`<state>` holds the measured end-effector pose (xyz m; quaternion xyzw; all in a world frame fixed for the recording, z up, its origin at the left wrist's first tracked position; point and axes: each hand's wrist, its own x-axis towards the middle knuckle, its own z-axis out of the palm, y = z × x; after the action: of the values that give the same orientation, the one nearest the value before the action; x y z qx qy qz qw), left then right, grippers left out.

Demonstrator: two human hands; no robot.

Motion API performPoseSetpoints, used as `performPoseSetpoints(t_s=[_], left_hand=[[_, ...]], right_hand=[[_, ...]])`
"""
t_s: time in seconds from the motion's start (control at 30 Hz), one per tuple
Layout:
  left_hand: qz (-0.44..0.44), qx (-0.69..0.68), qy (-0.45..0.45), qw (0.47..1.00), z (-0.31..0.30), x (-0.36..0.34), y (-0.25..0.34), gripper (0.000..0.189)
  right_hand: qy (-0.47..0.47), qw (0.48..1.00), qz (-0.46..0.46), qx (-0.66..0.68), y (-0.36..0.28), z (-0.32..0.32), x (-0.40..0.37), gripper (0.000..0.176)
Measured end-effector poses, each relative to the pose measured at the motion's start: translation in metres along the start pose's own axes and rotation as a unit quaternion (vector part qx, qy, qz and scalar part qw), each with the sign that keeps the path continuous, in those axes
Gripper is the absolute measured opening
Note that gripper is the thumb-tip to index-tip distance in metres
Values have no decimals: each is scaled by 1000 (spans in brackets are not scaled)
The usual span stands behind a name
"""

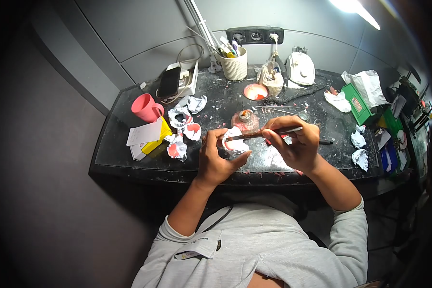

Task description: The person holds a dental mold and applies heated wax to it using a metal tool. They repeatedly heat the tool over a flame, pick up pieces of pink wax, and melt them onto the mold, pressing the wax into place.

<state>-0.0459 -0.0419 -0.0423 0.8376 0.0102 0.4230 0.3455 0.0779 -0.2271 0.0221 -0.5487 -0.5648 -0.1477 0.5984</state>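
Note:
My left hand grips a white plaster dental cast with red wax on it, fingers behind and thumb at the lower edge. My right hand pinches a slim wax knife with a brownish shaft. The knife lies nearly level, its left end at the cast; exact contact cannot be made out. Just beyond the cast stands a small spirit burner. Left of my left hand sit several more plaster casts, some with red wax. Part of a red piece shows beneath my right hand.
A pink mug and yellow pad with papers lie left. Behind are a phone, a brush-filled cup, a wax dish and a white device. At right are a green box and plaster pieces.

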Motion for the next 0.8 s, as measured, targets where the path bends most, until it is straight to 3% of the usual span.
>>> performPoseSetpoints(t_s=[0.17, 0.23, 0.8], left_hand=[[-18, -29, -2, 999, 1, 0, -1, 71], [-28, -39, -15, 999, 0, 0, -2, 71], [-90, -112, -38, 989, -5, 4, 4, 65]], right_hand=[[10, 1000, 5, 4, -1, 2, 1, 18], [-2, 998, -47, -48, -3, 2, 3, 18], [8, 1000, -6, 18, 3, 4, 0, 18]])
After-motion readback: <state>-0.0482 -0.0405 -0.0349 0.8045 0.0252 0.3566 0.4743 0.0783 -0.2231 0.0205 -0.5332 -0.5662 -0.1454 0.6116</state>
